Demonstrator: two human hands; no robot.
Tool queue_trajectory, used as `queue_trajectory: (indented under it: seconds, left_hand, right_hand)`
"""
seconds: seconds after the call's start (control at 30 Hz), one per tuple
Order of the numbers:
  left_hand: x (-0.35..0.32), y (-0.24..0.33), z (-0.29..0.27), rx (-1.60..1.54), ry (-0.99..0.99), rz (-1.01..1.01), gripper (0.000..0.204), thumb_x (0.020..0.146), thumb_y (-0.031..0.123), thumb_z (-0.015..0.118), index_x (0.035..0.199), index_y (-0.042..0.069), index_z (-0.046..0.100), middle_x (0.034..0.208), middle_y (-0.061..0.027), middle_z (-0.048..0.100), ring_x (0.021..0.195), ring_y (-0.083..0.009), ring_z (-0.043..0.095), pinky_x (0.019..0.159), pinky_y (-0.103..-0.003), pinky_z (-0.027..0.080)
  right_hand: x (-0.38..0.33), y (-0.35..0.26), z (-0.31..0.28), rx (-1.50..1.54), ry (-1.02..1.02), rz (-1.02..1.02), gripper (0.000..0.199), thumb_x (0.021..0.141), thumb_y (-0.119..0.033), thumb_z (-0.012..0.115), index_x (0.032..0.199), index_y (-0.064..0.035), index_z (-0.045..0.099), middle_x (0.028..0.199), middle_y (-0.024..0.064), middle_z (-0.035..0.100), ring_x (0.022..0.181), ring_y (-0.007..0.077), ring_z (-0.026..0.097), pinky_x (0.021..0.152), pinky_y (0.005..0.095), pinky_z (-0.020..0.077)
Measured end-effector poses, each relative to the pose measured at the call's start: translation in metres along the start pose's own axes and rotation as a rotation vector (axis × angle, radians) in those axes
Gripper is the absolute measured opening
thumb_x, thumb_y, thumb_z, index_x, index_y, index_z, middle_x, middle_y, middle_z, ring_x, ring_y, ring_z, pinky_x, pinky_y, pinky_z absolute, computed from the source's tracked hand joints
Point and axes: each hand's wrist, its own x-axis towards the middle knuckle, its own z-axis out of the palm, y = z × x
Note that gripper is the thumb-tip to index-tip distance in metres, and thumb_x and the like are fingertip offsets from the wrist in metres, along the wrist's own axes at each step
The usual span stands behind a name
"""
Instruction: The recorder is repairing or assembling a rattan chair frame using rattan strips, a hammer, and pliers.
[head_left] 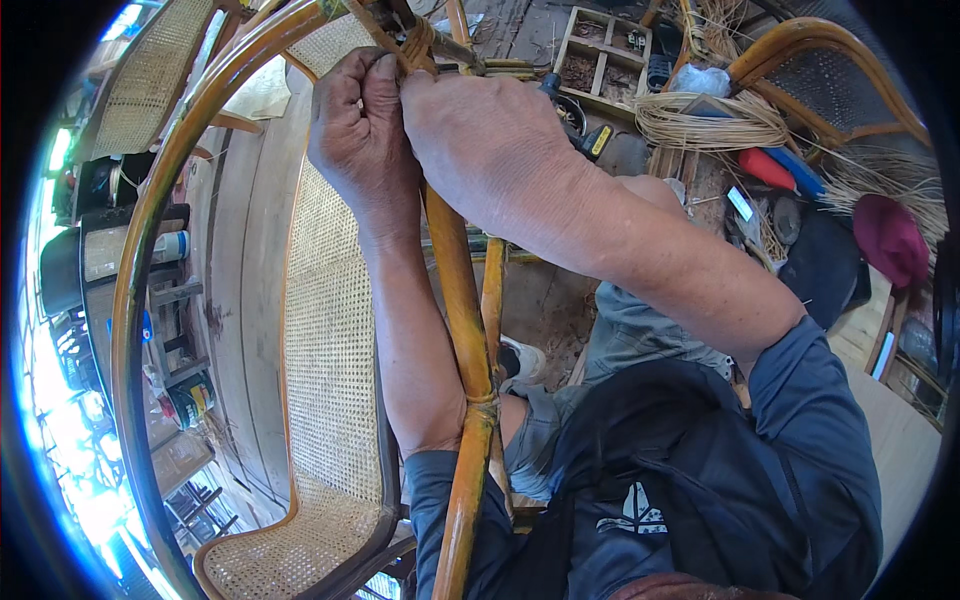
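Note:
My left hand (362, 135) is closed, its thumb pressed against curled fingers, at a joint of a rattan chair frame. Right beside it my right hand (482, 130) is also closed, knuckles up, over the same joint. Between and just above them shows a cane-strip binding (418, 42) wound around the joint. What the fingertips hold is hidden behind the hands. A thick yellow-brown rattan pole (455, 290) runs down from the joint between my forearms. Lower on it sits another wrapped binding (482, 408), where a thinner pole (492, 300) meets it.
A curved rattan pole (130, 260) arcs along the left. Behind it stands a woven cane chair (330, 330). Toward the upper right lie a wooden divided tray (603, 62), a yellow-black power tool (590, 138), a cane coil (712, 120) and a maroon cap (890, 240).

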Motion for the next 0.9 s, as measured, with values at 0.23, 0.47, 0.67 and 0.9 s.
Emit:
queue_trajectory:
  seconds: [0.23, 0.47, 0.67, 0.9]
  left_hand:
    - [0.004, 0.004, -0.003, 0.077, -0.044, 0.065, 0.014, 0.084, 0.013, 0.063, 0.093, 0.002, 0.064, 0.086, -0.0064, 0.062, 0.078, -0.0142, 0.060, 0.069, -0.026, 0.048]
    - [0.008, 0.005, -0.007, 0.092, -0.075, -0.026, 0.014, 0.081, 0.012, 0.066, 0.091, 0.003, 0.066, 0.085, -0.0056, 0.062, 0.078, -0.0125, 0.059, 0.070, -0.026, 0.048]
    - [0.009, 0.008, -0.009, 0.071, -0.099, -0.109, 0.013, 0.080, 0.012, 0.068, 0.089, 0.002, 0.067, 0.083, -0.0040, 0.063, 0.074, -0.0096, 0.058, 0.068, -0.023, 0.047]
    - [0.000, 0.012, 0.000, -0.225, -0.007, -0.345, 0.017, 0.083, 0.015, 0.067, 0.090, 0.000, 0.065, 0.080, -0.0036, 0.063, 0.070, -0.0077, 0.056, 0.062, -0.020, 0.047]
  right_hand:
    - [0.004, -0.003, 0.001, -0.009, -0.037, 0.024, 0.018, 0.079, -0.011, 0.060, 0.087, 0.0044, 0.057, 0.070, 0.0166, 0.064, 0.065, 0.0271, 0.067, 0.055, 0.0334, 0.0550]
    - [-0.002, 0.002, 0.016, 0.152, 0.115, 0.047, 0.018, 0.079, -0.011, 0.060, 0.088, 0.0034, 0.053, 0.068, 0.0177, 0.061, 0.066, 0.0300, 0.065, 0.057, 0.0352, 0.0541]
    - [-0.003, 0.001, 0.024, 0.411, 0.085, 0.174, 0.021, 0.075, -0.009, 0.061, 0.089, 0.0059, 0.053, 0.079, 0.0233, 0.063, 0.073, 0.0342, 0.065, 0.064, 0.0395, 0.0532]
    - [-0.003, -0.002, 0.016, 0.291, 0.049, 0.189, 0.021, 0.077, -0.009, 0.059, 0.091, 0.0067, 0.053, 0.078, 0.0228, 0.063, 0.075, 0.0331, 0.066, 0.064, 0.0374, 0.0537]
